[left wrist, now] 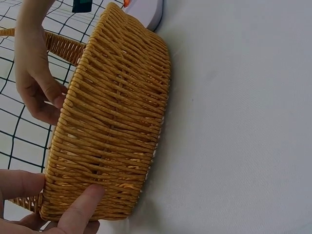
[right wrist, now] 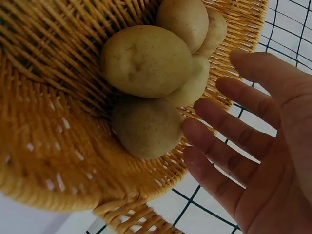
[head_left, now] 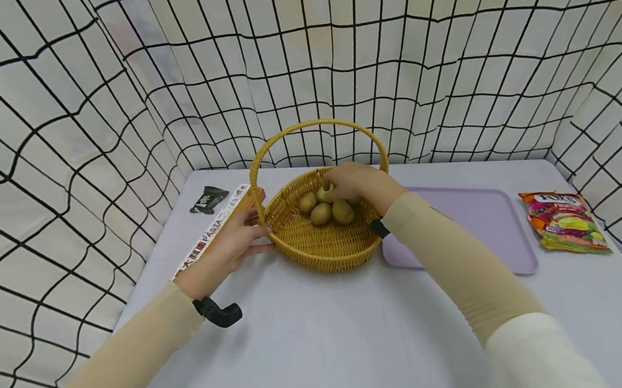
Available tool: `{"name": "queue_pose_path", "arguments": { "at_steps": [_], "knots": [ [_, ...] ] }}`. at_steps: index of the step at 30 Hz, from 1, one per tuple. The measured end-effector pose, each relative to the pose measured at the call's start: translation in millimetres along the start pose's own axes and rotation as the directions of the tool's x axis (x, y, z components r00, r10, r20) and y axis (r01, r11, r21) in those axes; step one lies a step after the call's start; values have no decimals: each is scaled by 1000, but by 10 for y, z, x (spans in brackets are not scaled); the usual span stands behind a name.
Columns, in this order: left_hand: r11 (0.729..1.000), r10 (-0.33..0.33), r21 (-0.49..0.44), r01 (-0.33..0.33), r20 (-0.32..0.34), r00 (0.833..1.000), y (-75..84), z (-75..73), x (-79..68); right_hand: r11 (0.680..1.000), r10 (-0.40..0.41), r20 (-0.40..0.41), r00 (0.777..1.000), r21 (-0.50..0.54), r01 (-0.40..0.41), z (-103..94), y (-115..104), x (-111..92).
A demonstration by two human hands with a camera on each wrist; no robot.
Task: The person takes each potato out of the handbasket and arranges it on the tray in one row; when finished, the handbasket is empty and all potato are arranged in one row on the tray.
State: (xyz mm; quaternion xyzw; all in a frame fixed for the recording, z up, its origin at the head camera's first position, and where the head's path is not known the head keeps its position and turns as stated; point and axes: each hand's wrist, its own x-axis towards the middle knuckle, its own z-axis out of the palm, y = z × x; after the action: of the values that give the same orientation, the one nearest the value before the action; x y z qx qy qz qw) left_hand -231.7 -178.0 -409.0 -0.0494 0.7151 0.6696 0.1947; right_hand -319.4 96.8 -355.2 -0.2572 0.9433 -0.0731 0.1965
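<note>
A woven wicker basket (head_left: 317,259) with a tall arched handle (head_left: 318,122) stands at the middle of the table. Several potatoes (right wrist: 146,61) lie clustered toward its back right. My left hand (head_left: 242,235) grips the basket's left side by the handle's base; a fingertip (left wrist: 92,192) presses the outer weave in the left wrist view. Over the rim from the right reaches my right hand (head_left: 357,183). Its fingers (right wrist: 234,126) are spread and loosely bent, with nothing between them, and the tips come right beside the potatoes in the right wrist view.
Left of the basket lies a long pasta box (head_left: 210,235), with a small dark packet (head_left: 209,199) behind it. A lilac tray (head_left: 482,221) is under the right forearm. Farther right lies a colourful candy bag (head_left: 567,222). Black netting (head_left: 335,67) over white cloth encloses the table.
</note>
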Motion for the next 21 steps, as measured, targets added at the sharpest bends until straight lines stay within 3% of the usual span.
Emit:
{"name": "queue_pose_path", "arguments": {
  "at_steps": [8, 12, 16, 21],
  "knots": [
    [1000, -18, 2, 18, -1, 1000, 18, 8, -3, 995, 74, 67, 995, 56, -78, 38, -137, 30],
    [1000, -21, 11, 21, 5, 1000, 16, 12, -1, 992, 123, 108, 987, -9, -123, 77, -171, 75],
    [1000, -25, 6, 25, 2, 1000, 12, 10, -1, 991, 126, 140, 982, -53, -119, 108, -193, 98],
    [999, -35, 8, 35, 0, 999, 16, 15, -5, 993, 122, 159, 980, -29, -119, 146, -164, 45]
  ]
}}
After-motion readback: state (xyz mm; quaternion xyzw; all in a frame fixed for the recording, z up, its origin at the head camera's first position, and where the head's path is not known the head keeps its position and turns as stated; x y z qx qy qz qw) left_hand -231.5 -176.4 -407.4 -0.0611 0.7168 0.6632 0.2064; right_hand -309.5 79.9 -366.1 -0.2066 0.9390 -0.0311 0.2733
